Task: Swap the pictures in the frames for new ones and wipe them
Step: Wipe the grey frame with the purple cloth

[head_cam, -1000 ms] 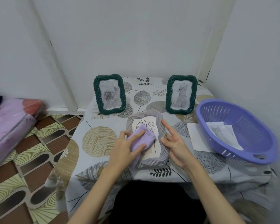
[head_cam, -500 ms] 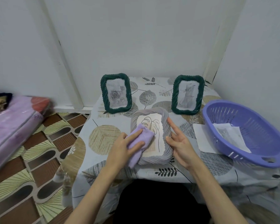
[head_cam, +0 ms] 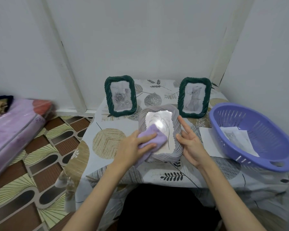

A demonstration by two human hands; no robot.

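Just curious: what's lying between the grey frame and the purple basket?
In the head view, the right hand steadying the grey frame, then a white sheet beside the purple basket.

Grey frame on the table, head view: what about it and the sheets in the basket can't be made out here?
- Grey frame: glare on the glass washes out the upper drawing; the purple cloth under the left hand covers its lower left.
- Right hand: hides the frame's right edge.
- Sheets in the purple basket: prints too small and faint; the basket's near wall cuts them off.
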